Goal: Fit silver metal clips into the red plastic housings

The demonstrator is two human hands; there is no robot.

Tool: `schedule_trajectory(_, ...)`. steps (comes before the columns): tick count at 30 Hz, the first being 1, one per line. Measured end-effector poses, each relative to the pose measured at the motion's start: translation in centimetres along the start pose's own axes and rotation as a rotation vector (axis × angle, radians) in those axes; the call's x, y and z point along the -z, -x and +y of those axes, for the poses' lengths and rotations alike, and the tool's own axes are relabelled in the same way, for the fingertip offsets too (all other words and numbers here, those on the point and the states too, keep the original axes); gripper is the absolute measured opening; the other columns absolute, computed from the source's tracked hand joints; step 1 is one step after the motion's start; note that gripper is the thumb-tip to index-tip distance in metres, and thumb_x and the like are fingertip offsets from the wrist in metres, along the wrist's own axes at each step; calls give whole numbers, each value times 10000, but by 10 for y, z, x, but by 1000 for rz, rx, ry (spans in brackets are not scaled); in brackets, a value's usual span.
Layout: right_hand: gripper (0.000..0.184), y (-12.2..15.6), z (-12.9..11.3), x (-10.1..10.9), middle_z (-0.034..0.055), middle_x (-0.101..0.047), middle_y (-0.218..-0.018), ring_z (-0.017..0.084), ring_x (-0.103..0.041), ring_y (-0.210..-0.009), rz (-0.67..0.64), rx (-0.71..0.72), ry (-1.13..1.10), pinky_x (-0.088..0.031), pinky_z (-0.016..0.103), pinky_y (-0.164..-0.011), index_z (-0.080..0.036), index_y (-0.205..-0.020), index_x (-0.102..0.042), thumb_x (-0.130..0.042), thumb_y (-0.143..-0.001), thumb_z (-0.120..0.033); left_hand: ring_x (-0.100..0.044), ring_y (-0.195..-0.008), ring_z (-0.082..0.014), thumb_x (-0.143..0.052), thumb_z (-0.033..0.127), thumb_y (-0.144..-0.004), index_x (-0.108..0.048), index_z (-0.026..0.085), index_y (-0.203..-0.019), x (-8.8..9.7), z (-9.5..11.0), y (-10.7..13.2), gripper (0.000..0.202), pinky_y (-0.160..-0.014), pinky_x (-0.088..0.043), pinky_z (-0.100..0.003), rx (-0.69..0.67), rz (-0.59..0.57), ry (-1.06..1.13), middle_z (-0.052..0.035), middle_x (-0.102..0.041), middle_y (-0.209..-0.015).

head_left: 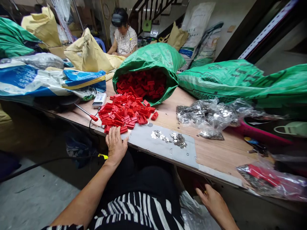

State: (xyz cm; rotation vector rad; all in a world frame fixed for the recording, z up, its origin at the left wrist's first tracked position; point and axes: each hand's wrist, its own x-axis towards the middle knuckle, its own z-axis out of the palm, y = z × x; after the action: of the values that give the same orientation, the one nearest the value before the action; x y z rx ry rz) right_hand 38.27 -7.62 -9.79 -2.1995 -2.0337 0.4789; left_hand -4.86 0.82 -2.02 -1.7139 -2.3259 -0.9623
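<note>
At the front edge of the table, my left hand [116,143] rests against the near side of a pile of red plastic pieces [127,110], fingers stretched out and thumb apart. My right hand [213,201] is low on the right, below the table edge, thumb and finger apart. A dim reddish blur and a small yellowish spot show by its fingertips, too unclear to name. Beneath it lies a clear plastic bag [192,204]. Two small heaps of shiny metal bits, one silver [158,135] and one darker [178,140], lie on a grey mat [165,148].
A green woven sack [153,57] spills red pieces onto the table. Clear bags of metal bits [208,115] lie right of the mat. A red-handled screwdriver [93,118] and a white device [99,100] sit left of the pile. A person [124,38] sits behind.
</note>
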Motion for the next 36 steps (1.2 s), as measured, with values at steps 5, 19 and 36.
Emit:
schedule_trajectory(5, 270, -2, -10, 4, 50, -606, -543, 214, -592, -515, 12, 13, -16, -409, 297, -499, -251, -579, -418, -456, -782, -425, -375, -1322, -343, -506, 290, -864, -493, 109, -1232, -4, 0, 3, 410, -1081, -212, -579, -26, 17, 21, -211, -513, -1328)
schedule_trajectory(19, 199, -52, -165, 91, 55, -677, -1004, 198, -650, -869, 156, 471, -213, -510, 308, -771, -214, -1017, -624, -475, -903, -282, -595, -1022, -273, -539, 267, -868, -561, 181, -964, 1, 5, 6, 130, -1060, -294, -538, -193, 87, 211, -94, -657, -993)
schedule_trajectory(36, 151, -108, -185, 80, 64, -662, -923, 182, -624, -777, 271, 482, 246, -448, 268, -638, -204, -943, -614, -465, -921, -217, -619, -930, -210, -667, 324, -788, -607, 212, -1048, 42, 50, 16, 290, -871, -463, -334, -87, -195, 721, -55, -646, -985)
